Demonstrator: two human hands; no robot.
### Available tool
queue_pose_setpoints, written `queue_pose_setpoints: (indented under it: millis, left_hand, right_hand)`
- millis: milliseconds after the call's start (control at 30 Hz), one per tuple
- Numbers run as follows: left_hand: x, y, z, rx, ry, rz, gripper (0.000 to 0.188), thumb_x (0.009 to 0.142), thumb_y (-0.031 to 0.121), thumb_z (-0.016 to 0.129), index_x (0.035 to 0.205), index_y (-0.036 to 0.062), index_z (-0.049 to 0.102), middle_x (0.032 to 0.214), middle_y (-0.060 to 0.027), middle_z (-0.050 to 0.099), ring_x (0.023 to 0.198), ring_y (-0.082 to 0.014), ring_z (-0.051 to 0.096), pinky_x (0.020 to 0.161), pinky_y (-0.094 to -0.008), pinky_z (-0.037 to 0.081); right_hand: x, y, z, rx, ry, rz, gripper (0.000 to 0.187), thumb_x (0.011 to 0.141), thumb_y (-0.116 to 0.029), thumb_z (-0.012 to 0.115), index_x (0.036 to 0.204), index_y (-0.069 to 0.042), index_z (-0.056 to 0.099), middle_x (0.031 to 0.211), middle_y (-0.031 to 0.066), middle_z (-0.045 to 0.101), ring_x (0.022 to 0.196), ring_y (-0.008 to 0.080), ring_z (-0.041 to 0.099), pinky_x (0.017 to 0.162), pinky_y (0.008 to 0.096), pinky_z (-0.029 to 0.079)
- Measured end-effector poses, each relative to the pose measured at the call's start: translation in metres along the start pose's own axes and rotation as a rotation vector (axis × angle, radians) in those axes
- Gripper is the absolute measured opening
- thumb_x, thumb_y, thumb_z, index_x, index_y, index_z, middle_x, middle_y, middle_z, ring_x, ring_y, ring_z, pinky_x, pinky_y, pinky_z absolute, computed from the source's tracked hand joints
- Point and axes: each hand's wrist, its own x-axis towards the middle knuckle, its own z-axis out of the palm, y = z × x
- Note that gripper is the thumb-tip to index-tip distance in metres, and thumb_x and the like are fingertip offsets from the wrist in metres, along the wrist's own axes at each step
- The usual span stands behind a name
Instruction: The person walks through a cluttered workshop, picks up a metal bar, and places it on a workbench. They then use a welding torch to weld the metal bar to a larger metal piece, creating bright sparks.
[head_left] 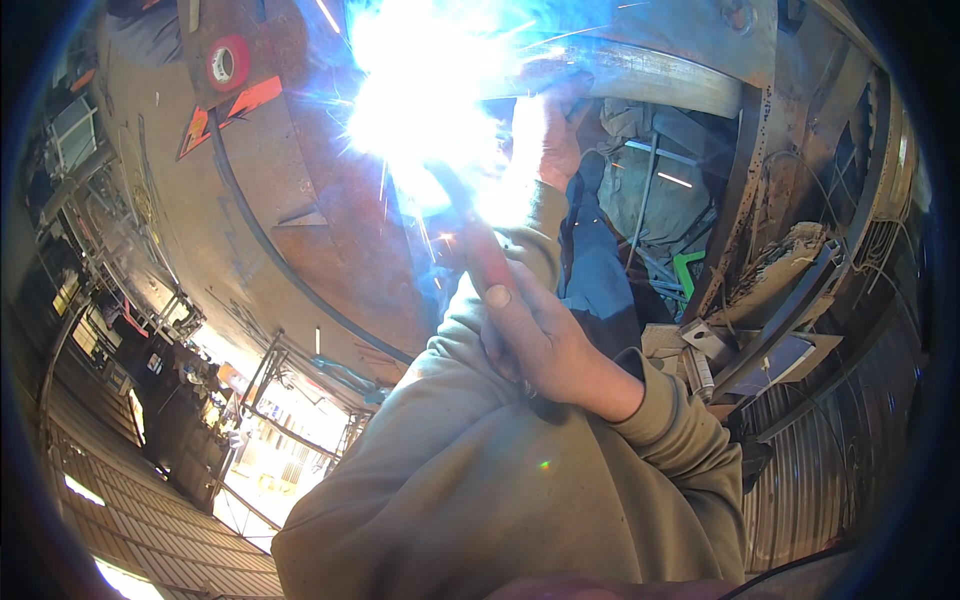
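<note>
My right hand point(535, 335) is wrapped round the red handle of a welding electrode holder point(487, 258), thumb along its side. The holder tilts up toward a blinding white-blue welding arc point(425, 85) that throws sparks and smoke. Glare hides the holder's tip and the joint. My left hand point(552, 140) reaches past the right, close beside the arc, with its fingers closed on the edge of a silver metal tube point(660, 78). Glare washes out part of that hand. Under the arc lies a rusty brown steel plate point(345, 215).
A red tape roll point(228, 63) and an orange-red angled piece point(232, 115) lie on the steel surface at the left. A dark cable point(255, 225) curves across it. To the right stand a rusty steel frame point(745, 190), a green piece point(687, 272) and metal offcuts point(705, 345).
</note>
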Motion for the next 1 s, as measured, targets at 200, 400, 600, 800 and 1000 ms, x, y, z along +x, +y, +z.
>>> queue_pose_setpoints:
  millis: [200, 400, 600, 800, 1000]
  left_hand:
    - [0.004, -0.003, 0.001, 0.005, 0.028, -0.026, 0.028, 0.086, 0.003, 0.070, 0.114, 0.0062, 0.066, 0.113, -0.0100, 0.068, 0.110, -0.0257, 0.064, 0.103, -0.0471, 0.048]
    - [0.007, -0.007, -0.003, -0.062, -0.020, -0.011, 0.021, 0.089, 0.004, 0.069, 0.109, 0.0014, 0.064, 0.117, -0.0114, 0.065, 0.123, -0.0289, 0.058, 0.112, -0.0513, 0.044]
    - [-0.001, -0.003, -0.001, -0.034, -0.047, 0.044, 0.024, 0.089, 0.003, 0.069, 0.112, 0.0008, 0.064, 0.118, -0.0104, 0.065, 0.121, -0.0269, 0.060, 0.112, -0.0489, 0.045]
    - [0.006, -0.002, 0.003, -0.035, 0.046, -0.080, 0.026, 0.089, 0.003, 0.072, 0.115, 0.0062, 0.067, 0.117, -0.0065, 0.068, 0.118, -0.0242, 0.062, 0.111, -0.0462, 0.043]
    - [0.008, -0.005, 0.001, -0.053, 0.035, -0.058, 0.026, 0.090, 0.004, 0.072, 0.115, 0.0058, 0.067, 0.115, -0.0053, 0.069, 0.118, -0.0225, 0.063, 0.113, -0.0464, 0.042]
  right_hand:
    - [0.001, 0.000, 0.001, 0.000, 0.010, -0.014, 0.065, 0.107, -0.055, 0.049, 0.144, -0.001, 0.045, 0.083, 0.0004, 0.054, 0.066, 0.0065, 0.052, 0.059, 0.0249, 0.045]
    - [0.001, 0.000, 0.000, -0.020, 0.010, -0.019, 0.066, 0.107, -0.056, 0.049, 0.143, -0.001, 0.046, 0.082, 0.0002, 0.054, 0.066, 0.0066, 0.053, 0.060, 0.0249, 0.045]
    - [-0.002, -0.002, 0.000, -0.022, 0.004, -0.018, 0.064, 0.108, -0.053, 0.049, 0.144, -0.001, 0.043, 0.078, -0.0011, 0.053, 0.063, 0.0064, 0.051, 0.058, 0.0242, 0.043]
    - [-0.024, -0.004, -0.010, 0.055, 0.065, 0.100, 0.068, 0.111, -0.053, 0.039, 0.154, -0.002, 0.036, 0.073, 0.0010, 0.056, 0.058, 0.0079, 0.052, 0.054, 0.0240, 0.043]
    - [-0.027, 0.002, -0.020, 0.080, 0.027, 0.020, 0.070, 0.110, -0.055, 0.038, 0.154, -0.001, 0.035, 0.074, 0.0031, 0.058, 0.056, 0.0086, 0.051, 0.052, 0.0242, 0.041]
